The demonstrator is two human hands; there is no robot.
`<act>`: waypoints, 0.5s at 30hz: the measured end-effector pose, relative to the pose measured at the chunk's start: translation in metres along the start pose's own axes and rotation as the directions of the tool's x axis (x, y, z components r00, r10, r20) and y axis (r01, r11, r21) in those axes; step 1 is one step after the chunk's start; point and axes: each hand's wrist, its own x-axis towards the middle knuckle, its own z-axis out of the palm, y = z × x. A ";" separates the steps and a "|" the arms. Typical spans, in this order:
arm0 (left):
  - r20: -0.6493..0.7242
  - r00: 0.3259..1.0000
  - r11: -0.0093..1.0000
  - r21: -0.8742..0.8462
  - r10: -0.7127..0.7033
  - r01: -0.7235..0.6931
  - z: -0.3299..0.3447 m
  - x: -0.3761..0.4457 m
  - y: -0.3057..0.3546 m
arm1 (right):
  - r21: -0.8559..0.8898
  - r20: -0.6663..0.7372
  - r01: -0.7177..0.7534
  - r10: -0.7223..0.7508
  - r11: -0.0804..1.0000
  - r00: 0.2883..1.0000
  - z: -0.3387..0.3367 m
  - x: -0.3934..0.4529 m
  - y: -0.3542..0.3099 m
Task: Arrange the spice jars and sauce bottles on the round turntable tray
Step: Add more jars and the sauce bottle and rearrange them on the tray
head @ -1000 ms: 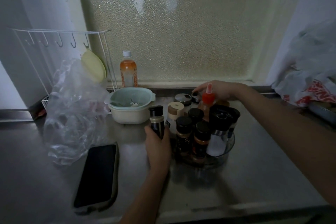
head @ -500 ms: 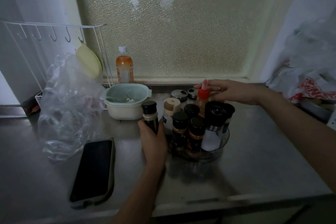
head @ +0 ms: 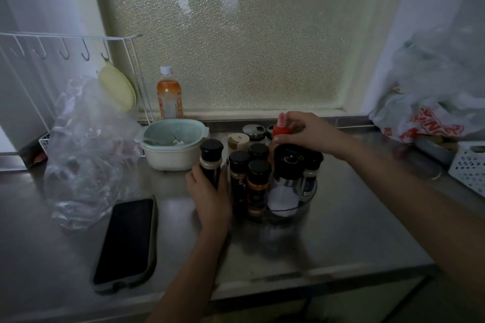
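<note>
A clear round turntable tray (head: 304, 211) stands on the steel counter, packed with several black-capped spice jars (head: 258, 183) and a large black-topped grinder (head: 287, 173). My left hand (head: 210, 195) grips a dark jar with a black cap (head: 211, 162) at the tray's left edge. My right hand (head: 308, 133) reaches over the back of the tray and holds the red cap of a sauce bottle (head: 281, 129). A beige-capped jar (head: 238, 140) and two silver-lidded jars (head: 253, 131) stand behind the others.
A pale bowl (head: 174, 147) sits just left of the tray, an orange drink bottle (head: 169, 97) behind it. A phone (head: 126, 241) and crumpled clear plastic bag (head: 86, 154) lie left. White wire rack (head: 65, 60) far left; bags (head: 433, 118) and a white basket (head: 469, 168) right.
My right hand has drawn back from behind the tray and closed its fingers on the red-capped bottle's top. My left hand stays on the dark jar. The camera shifted slightly.
</note>
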 end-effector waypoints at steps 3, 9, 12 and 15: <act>-0.003 1.000 0.999 -0.037 0.004 -0.005 -0.001 0.000 0.003 | -0.028 -0.032 0.009 -0.010 1.000 0.999 0.003 -0.004 -0.003; -0.080 0.997 0.981 -0.192 -0.013 -0.002 -0.005 -0.002 0.010 | -0.023 -0.078 0.045 -0.046 0.999 0.996 0.005 -0.010 -0.009; -0.060 0.998 0.978 -0.207 0.029 -0.041 -0.008 -0.006 0.016 | -0.004 -0.037 0.013 -0.013 1.000 0.999 0.004 -0.012 -0.009; -0.050 0.995 0.977 -0.190 0.090 -0.098 -0.009 -0.010 0.019 | 0.022 -0.046 -0.039 0.040 0.999 0.998 0.003 -0.014 -0.011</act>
